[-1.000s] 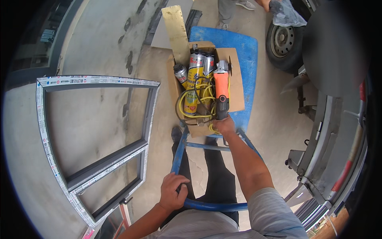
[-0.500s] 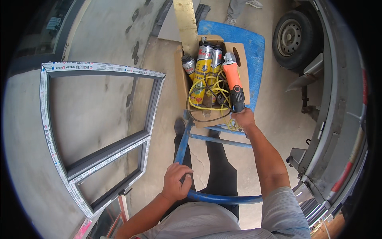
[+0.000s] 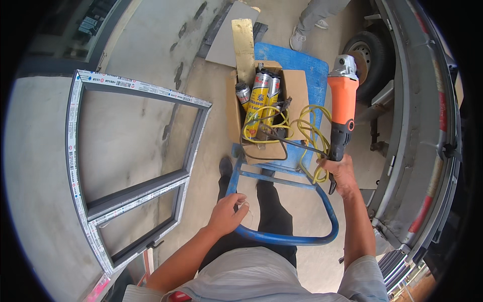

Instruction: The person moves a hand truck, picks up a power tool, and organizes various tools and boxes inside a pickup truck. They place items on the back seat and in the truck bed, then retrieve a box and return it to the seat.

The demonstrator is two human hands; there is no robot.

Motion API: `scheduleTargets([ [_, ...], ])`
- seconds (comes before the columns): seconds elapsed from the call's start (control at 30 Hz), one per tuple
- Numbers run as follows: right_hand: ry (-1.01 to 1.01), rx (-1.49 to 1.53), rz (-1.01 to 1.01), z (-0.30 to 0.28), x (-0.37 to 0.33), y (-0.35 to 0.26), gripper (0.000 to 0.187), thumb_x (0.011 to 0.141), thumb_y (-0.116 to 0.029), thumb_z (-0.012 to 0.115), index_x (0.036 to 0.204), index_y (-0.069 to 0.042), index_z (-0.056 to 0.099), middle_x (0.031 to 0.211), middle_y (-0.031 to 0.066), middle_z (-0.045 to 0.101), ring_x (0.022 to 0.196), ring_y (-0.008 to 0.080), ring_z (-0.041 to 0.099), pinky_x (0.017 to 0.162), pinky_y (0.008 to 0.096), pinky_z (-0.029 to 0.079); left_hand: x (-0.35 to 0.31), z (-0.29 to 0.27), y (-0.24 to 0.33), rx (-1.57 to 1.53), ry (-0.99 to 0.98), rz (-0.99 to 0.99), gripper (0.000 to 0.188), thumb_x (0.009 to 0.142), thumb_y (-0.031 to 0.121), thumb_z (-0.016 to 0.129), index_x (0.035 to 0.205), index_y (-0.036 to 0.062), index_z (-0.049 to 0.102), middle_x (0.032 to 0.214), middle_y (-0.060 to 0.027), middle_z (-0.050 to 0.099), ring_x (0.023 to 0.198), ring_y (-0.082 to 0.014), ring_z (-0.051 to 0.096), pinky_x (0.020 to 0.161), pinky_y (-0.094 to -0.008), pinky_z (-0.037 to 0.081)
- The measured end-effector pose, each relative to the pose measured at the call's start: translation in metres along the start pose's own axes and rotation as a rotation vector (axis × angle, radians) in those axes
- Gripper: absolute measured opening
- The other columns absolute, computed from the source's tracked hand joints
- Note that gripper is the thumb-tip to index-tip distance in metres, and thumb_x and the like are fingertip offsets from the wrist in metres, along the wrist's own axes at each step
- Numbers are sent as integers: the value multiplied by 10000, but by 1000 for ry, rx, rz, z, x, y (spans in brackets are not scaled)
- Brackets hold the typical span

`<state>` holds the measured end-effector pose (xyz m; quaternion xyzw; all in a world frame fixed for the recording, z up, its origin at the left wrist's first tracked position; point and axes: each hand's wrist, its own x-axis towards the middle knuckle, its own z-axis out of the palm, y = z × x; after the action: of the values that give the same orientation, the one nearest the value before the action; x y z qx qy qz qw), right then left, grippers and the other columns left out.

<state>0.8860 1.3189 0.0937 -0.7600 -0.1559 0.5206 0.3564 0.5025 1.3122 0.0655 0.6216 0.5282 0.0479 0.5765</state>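
My right hand [image 3: 343, 173] is closed round the black rear end of an orange angle grinder [image 3: 343, 98], held up with its metal head pointing away. No disc shows on the head. A yellow cord [image 3: 314, 126] hangs in loops beside it and runs to the cardboard box [image 3: 297, 88]. My left hand [image 3: 227, 215] is over the left side of the blue cart handle [image 3: 287, 238], fingers loosely bent and thumb apart; whether it touches the bar is hidden. Spray-foam cans [image 3: 257, 103] stand tilted in the box, with more cord draped over them.
The box rests on the blue cart platform [image 3: 318, 75], with a brass-coloured strip [image 3: 244, 48] rising from it. A grey window frame [image 3: 136, 194] leans at the left. A truck's side [image 3: 402, 151] and wheel [image 3: 370, 55] bound the right. Another person's legs [image 3: 314, 20] stand beyond the cart.
My right hand has lifted the angle grinder up and right, away from the box, drawing yellow cord out with it. My left hand has shifted slightly up, its fingers changing pose. The other person's legs show more.
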Motion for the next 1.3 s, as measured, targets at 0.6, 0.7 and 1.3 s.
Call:
scheduleTargets([
  [0.6, 128, 299, 44, 49, -178, -20, 405, 651, -126, 849, 978, 65, 705, 866, 151, 749, 710, 192, 697, 699, 322, 587, 197, 41, -25, -1208, -189, -672, 882, 1002, 579, 672, 1642, 101, 297, 1554, -309, 426, 1391, -406, 518, 1097, -614, 487],
  [0.7, 167, 344, 53, 50, -192, -18, 410, 661, -130, 862, 975, 74, 696, 837, 153, 744, 658, 188, 680, 644, 309, 574, 200, 46, -14, -1275, -135, -550, 552, 1047, 270, 641, 1513, 59, 431, 1303, -253, 638, 1118, -320, 679, 950, -489, 586],
  [1.3, 278, 331, 18, 41, -273, -24, 468, 697, -155, 851, 1076, 28, 648, 881, 145, 697, 733, 194, 651, 656, 313, 515, 94, 79, 102, -387, -338, 151, 443, 913, 102, 734, 1292, 90, 505, 930, -90, 632, 823, -222, 660, 767, -371, 536],
])
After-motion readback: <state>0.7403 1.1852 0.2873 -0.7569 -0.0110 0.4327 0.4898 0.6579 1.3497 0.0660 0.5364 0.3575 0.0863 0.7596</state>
